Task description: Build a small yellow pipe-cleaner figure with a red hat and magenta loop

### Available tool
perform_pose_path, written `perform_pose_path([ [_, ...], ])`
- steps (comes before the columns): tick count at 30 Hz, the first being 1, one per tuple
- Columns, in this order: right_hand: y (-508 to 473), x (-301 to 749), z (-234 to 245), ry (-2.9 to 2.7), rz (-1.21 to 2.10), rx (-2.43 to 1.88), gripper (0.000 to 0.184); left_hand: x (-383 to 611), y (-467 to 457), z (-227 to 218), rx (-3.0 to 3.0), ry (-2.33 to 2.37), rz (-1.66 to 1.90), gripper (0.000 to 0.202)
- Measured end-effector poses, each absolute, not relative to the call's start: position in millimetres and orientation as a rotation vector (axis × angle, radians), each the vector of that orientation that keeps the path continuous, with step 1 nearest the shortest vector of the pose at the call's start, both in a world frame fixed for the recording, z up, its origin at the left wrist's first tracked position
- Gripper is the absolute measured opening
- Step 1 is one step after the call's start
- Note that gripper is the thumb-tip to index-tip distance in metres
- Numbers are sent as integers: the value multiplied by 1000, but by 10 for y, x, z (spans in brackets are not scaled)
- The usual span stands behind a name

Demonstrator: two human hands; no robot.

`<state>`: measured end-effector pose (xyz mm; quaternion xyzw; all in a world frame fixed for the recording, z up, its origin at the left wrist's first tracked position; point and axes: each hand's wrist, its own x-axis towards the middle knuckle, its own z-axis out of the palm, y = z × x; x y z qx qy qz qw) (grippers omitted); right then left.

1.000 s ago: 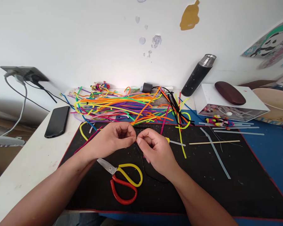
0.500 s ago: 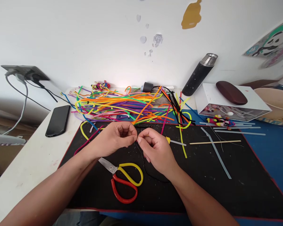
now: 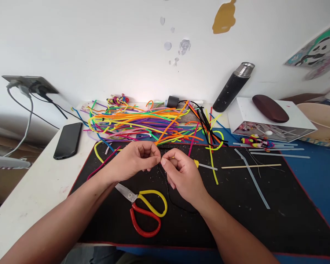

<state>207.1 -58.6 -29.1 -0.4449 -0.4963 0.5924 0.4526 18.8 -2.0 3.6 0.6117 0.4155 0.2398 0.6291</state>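
My left hand (image 3: 134,161) and my right hand (image 3: 183,174) meet above the black mat (image 3: 236,223), fingertips almost touching. Each pinches with thumb and forefinger; whatever sits between the tips is too small to make out. Below the fingers a thin black cord (image 3: 169,198) curves over the mat and passes under my right forearm. Scissors (image 3: 134,200) with one yellow and one red handle lie in front of my hands. Partly hidden behind my right hand is a yellow piece (image 3: 196,163) with a pale stick coming out of it.
Colourful pipe cleaners (image 3: 143,123) are heaped at the back. A phone (image 3: 68,140) lies left; a black flask (image 3: 233,87) stands by a white box (image 3: 272,113) bearing a dark case (image 3: 270,108). Translucent sticks (image 3: 254,183), a thin wooden stick (image 3: 250,166) and a small pipe-cleaner figure (image 3: 257,142) lie right.
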Motion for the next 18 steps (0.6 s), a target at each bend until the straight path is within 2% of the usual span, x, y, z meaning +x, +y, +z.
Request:
perform_pose_path([
  [18, -592, 2054, -264, -1166, 1555, -1040, 21, 213, -33, 50, 1329, 954, 677, 26],
])
